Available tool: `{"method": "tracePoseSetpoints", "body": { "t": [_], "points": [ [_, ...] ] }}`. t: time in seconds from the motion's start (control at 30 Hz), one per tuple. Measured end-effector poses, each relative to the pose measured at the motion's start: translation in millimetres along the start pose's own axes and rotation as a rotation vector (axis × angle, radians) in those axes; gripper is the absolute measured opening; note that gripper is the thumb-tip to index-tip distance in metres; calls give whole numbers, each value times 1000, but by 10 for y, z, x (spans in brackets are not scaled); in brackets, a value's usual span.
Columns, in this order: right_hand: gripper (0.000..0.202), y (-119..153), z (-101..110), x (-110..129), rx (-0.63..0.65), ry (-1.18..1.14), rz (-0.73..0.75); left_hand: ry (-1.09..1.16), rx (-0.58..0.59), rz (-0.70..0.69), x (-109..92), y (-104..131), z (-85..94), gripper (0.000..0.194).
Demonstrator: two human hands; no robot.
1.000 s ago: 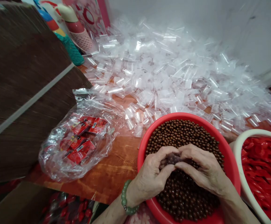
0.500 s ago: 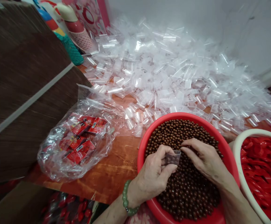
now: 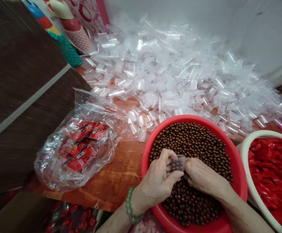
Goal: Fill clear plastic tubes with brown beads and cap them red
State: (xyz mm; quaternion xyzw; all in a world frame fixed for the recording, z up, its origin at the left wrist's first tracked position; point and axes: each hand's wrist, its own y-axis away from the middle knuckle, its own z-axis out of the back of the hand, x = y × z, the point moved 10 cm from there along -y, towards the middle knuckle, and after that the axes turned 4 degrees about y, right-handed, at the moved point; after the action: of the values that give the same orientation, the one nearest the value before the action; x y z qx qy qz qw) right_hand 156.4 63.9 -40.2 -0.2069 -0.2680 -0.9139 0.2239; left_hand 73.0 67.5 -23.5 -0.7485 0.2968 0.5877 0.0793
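My left hand (image 3: pixel 161 178), with a green bead bracelet (image 3: pixel 131 207) at the wrist, pinches a small clear plastic pouch (image 3: pixel 178 163) between thumb and fingers. Some dark round balls show through its wall. Below both hands is a red basin (image 3: pixel 238 168) filled with small glossy brown balls (image 3: pixel 194 204). My right hand (image 3: pixel 200 174) is beside the pouch with its fingers curled down toward the balls. Its fingertips are hidden, so I cannot make out what they hold.
Many clear pouches (image 3: pixel 170 77) lie heaped behind the basin. A cream tub (image 3: pixel 245 155) of red plastic pieces (image 3: pixel 272 181) stands at right. At left are a clear bag (image 3: pixel 50 174) with red packets (image 3: pixel 82 158), a brown box (image 3: pixel 21 97) and flasks (image 3: pixel 70 29).
My right hand has dropped lower and its fingers have curled in close to the pouch. The pouch stays in my left hand. The view has shifted slightly.
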Motion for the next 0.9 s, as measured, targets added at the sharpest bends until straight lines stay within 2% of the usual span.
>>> {"method": "tracePoseSetpoints", "body": {
  "t": [0.07, 0.1, 0.23, 0.3, 0.4, 0.53, 0.7, 0.9],
  "points": [
    [28, 10, 98, -56, -39, -21, -20, 5, -10, -7, -5, 1, 11, 20],
    [25, 22, 203, -92, -102, -59, -35, -3, -10, -7, -6, 3, 12, 19],
    [6, 202, 751, -266, -544, -430, -79, -124, 38, 23, 4, 7, -34, 19],
    [5, 279, 862, -258, -665, -590, -39, -191, 54, 37, 2, 6, -46, 20],
    [4, 290, 862, -86, -688, -639, 58, -225, 59, 46, -6, 2, -44, 20],
    [4, 239, 779, 87, -680, -657, 142, -132, 50, 80, 45, 6, -29, 21],
    [7, 195, 741, 130, -715, -658, 192, 89, 32, 128, 110, 10, -43, 23],
    [18, 180, 663, 78, -635, -673, 164, 232, -21, 120, 100, 5, -27, 31]
  ]
}}
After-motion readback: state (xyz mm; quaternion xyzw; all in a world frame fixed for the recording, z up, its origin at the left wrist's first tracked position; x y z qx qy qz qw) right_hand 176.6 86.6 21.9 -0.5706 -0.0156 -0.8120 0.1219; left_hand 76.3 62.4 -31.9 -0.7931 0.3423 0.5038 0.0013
